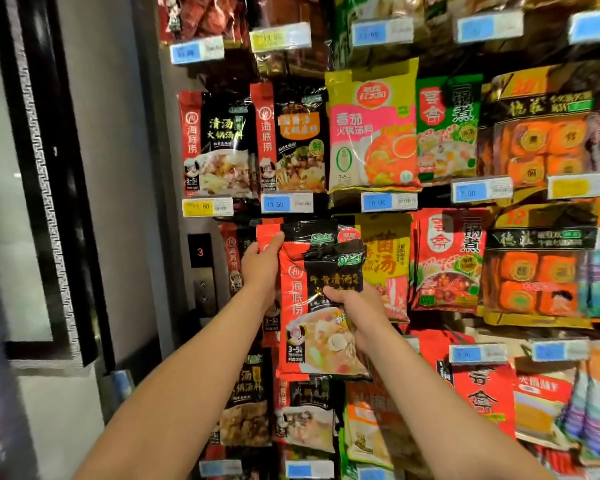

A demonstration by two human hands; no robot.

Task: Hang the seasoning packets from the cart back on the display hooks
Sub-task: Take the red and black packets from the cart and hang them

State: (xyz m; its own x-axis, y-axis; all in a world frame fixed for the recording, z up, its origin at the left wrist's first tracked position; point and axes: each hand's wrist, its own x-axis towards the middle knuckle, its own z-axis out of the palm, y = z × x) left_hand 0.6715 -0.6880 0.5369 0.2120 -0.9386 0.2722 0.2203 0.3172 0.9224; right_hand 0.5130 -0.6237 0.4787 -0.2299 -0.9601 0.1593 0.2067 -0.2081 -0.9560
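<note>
Head view: left hand point(261, 261) pinches packet point(321, 306) top corner; right hand point(355, 306) grips middle.

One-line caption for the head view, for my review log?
Both hands lift a red-and-black packet toward the display hooks: left hand at its top corner, right hand gripping its middle.

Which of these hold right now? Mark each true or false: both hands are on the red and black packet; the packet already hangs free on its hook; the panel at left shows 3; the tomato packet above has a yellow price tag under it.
1. Both hands are on the red and black packet. True: the left hand grips its upper left corner, the right hand holds its middle.
2. The packet already hangs free on its hook. False: both hands hold it, and its top is bent.
3. The panel at left shows 3. True.
4. The tomato packet has a yellow price tag under it. False: that price tag is blue.
</note>
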